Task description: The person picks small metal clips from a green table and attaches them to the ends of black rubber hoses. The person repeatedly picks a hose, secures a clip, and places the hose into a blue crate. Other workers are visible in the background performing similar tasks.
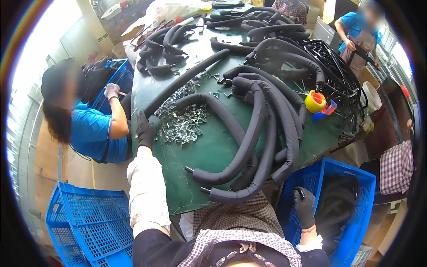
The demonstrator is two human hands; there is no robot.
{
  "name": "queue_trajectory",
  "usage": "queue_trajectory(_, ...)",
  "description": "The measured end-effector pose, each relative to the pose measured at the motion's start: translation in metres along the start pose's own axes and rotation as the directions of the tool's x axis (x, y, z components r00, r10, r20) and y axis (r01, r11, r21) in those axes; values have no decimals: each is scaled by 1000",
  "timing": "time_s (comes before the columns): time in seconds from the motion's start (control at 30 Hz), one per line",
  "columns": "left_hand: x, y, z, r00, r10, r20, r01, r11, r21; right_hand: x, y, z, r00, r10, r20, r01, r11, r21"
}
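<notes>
green table (195, 155), blue bin (353, 170) off its near right edge
bent tubes (291, 142) crowd the table's near edge, probably for easy reach; a straight tube (184, 82) slants along its left side. the left arm stretches forward, left hand (146, 132) at that tube's end, grip unclear; beyond the near edge, the right hand (305, 209) curls around a dark piece (301, 193). metal clips (182, 127) lie left of the table's middle.

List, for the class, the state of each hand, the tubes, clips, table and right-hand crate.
Left grip: gloved, at the straight tube's near end; how tightly closed, unclear.
Right grip: gloved, closed on a small black thing.
Straight tube: padded, lying slantwise.
Curved tubes: padded, bent, piled loosely.
Metal clips: loose, heaped.
Table: partly covered.
Blue crate: open-topped, black items inside.
</notes>
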State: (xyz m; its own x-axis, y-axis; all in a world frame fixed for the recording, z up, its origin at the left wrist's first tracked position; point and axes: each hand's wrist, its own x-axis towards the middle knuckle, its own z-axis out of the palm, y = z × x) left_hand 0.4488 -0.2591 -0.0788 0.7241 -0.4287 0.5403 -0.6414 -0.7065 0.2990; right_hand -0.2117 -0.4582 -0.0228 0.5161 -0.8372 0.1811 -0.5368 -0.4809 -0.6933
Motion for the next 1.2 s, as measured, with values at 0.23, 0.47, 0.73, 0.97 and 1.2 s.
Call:
queue_trajectory(0.23, 11, 72, -19, 914, -23, 404, 34, 999, -21, 32, -3, -9, 987, -121, -110, 107, 986, -127)
queue_trajectory(0.47, -12, 88, -60, 990, -102, 99, 138, 866, -480, 43, -34, -19, 994, -84, -69, 85, 996, 13)
queue_trajectory(0.73, -4, 323, -153, 849, 449, 279, 305, 14, -952, 37, -48, -12, 995, -96, -12, 96, 995, 28)
queue_trajectory(0.97, -31, 342, -151, 615, 756, 224, -155, 395, -906, 26, -45, -28, 986, -118, -115, 124, 991, 46)
queue_trajectory(1.2, -133, 316, -137, 764, 556, 326, -376, 796, -475, 41, -50, -21, 976, -207, -61, 209, 978, 23)
